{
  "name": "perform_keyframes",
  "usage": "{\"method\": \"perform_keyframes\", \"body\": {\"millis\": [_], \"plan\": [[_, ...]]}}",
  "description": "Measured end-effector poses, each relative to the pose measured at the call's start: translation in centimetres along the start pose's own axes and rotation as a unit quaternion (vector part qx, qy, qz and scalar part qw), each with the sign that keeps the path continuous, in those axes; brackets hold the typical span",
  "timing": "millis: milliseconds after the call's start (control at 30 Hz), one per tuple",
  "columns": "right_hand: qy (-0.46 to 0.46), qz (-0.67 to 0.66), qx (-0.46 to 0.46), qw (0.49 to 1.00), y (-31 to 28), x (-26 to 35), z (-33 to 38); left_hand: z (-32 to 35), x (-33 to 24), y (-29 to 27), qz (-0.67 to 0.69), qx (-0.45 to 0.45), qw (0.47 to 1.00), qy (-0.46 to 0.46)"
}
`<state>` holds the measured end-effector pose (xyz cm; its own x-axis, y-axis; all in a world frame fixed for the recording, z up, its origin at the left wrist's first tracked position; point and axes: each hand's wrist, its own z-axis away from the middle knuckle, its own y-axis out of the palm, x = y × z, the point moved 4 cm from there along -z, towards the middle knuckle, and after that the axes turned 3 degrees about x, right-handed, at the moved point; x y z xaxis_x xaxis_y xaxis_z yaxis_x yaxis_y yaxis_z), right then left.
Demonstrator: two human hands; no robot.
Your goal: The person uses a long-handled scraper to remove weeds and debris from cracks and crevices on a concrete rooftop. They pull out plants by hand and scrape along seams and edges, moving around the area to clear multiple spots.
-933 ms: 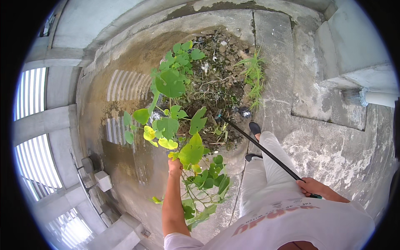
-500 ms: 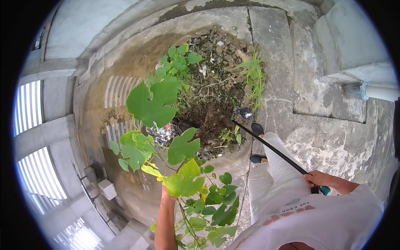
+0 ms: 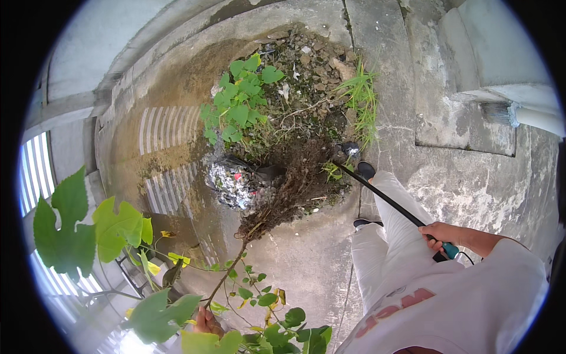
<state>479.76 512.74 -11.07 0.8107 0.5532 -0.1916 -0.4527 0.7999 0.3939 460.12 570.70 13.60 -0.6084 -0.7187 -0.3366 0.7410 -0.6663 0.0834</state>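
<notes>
One leafy plant (image 3: 154,316) stretches from seven o'clock to the centre, roots (image 3: 286,197) bared, my left hand (image 3: 207,323) curled closed round its stem (image 3: 227,274)! Four o'clock: my right hand (image 3: 439,234), fingers wrapped, grips one black pole (image 3: 392,203).

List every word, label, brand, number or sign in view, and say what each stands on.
White shirt: large red lettering on the front, bent by folds; its wording is not copied here.
Same shirt: small grey marks beside the red lettering, too small to read.
Black pole in the right hand: no lettering can be made out.
Silvery litter: too small to tell whether it bears print.
</notes>
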Motion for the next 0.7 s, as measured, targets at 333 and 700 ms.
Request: {"method": "perform_keyframes", "body": {"millis": [333, 700], "plan": [[-0.180, 0.337, -0.219, 0.898, 5.7, -6.0, -0.7, 15.8, -10.9, -11.0, -0.117, -0.397, 0.847, 0.334], [-0.282, 0.145, -0.237, 0.918, 9.6, -11.8, 3.1, 0.2, -5.4, -5.1, -0.354, -0.171, 0.771, 0.501]]}}
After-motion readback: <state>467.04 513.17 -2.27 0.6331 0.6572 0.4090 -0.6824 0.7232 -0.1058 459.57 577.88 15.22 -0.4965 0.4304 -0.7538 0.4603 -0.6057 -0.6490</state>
